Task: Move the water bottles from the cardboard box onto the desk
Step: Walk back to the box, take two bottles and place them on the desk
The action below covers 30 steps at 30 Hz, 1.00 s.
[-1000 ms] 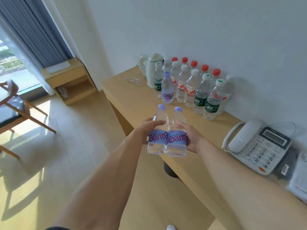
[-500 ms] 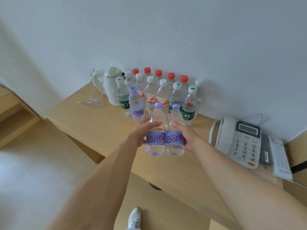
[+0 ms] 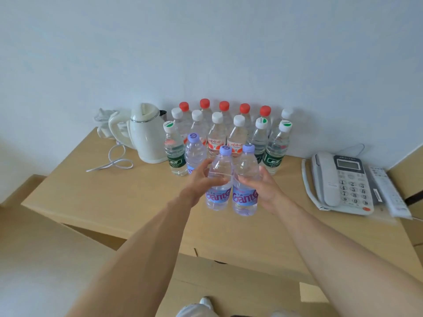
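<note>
Purple-capped bottles [image 3: 231, 179] upright, touching | left hand [image 3: 201, 181] grips one | right hand [image 3: 263, 186] grips other | above desk [image 3: 114, 197]

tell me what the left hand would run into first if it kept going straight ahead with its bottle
Likely the purple-capped bottle standing on the desk, just beyond the left hand and the bottle it grips. Depth is hard to judge from this one view.

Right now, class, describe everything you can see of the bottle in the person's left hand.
The left bottle is clear, ribbed plastic with a lilac cap and a purple label. It stands upright over the desk, beside the twin right bottle; whether its base touches the wood cannot be told. The left hand grips its shoulder, fingers curled round the front.
</note>
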### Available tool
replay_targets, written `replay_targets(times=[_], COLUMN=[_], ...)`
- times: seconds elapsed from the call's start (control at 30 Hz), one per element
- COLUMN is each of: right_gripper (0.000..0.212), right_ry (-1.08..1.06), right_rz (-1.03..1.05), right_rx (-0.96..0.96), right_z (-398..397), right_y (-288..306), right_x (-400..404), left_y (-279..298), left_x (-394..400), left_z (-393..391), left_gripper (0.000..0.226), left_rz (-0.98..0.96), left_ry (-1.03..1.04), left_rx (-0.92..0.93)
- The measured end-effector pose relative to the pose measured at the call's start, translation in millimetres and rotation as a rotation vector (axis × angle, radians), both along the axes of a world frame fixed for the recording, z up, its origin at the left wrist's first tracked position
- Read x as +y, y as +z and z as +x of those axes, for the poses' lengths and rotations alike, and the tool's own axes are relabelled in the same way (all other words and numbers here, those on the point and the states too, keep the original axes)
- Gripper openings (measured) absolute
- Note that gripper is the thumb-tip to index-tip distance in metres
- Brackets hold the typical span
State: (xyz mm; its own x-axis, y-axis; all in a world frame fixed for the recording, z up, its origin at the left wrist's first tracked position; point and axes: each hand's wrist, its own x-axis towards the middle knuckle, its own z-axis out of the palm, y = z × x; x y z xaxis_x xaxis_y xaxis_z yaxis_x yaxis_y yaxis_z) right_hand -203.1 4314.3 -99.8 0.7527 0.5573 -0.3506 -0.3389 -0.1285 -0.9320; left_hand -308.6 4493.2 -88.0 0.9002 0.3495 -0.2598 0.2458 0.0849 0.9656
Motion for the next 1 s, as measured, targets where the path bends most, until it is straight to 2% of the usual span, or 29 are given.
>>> replay_targets(times=[0.1, 0.23, 0.63, 0.73, 0.87, 1.0], right_gripper=[0.045, 0.052, 0.062, 0.068, 0.064, 0.062], right_ry=[-0.03, -0.065, -0.05, -0.024, 0.002, 0.004], right_rz=[-0.051, -0.105, -0.213, -0.241, -0.274, -0.276], right_rx=[-0.099, -0.178, -0.257, -0.283, -0.335, -0.353], right_z=[-1, 1, 7, 7, 5, 2], right_y=[0, 2, -16, -15, -12, -5], right_x=[-1, -2, -4, -4, -4, -5], left_y=[-2, -6, -5, -5, 2, 25], left_x=[6, 12, 11, 11, 12, 11], left_z=[1, 7, 10, 9, 10, 11], left_gripper=[0.065, 0.063, 0.065, 0.066, 0.067, 0.064], left_rz=[0.034, 0.179, 0.313, 0.412, 0.597, 0.821], left_ry=[-0.044, -0.046, -0.065, -0.075, -0.103, -0.042], left_rx=[-0.021, -0.027, -0.004, 0.008, 0.031, -0.055])
